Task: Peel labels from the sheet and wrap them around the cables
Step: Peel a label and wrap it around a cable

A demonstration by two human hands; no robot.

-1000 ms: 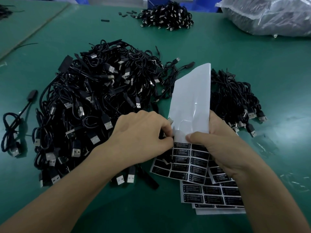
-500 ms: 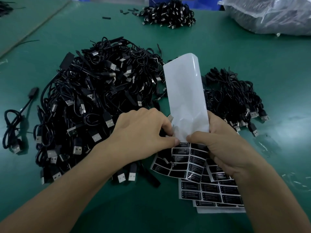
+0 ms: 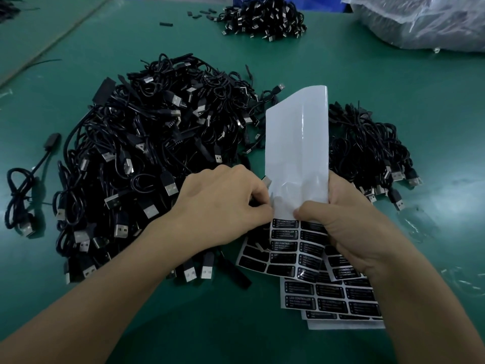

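Near the table's front edge, both hands worked at one label on a half-used sheet.
The right hand (image 3: 349, 229) held the label sheet (image 3: 298, 158) in a pinching grip, its far part bare white backing, black labels (image 3: 286, 233) left on the near part. The left hand (image 3: 223, 208) pinched at the top-left label's edge; whether it had lifted could not be told. More full sheets (image 3: 341, 303) lay underneath on the table (image 3: 393, 88). A big cable pile (image 3: 147, 158) sat left, a smaller one (image 3: 367, 148) right, so most of the wrapping probably remained.
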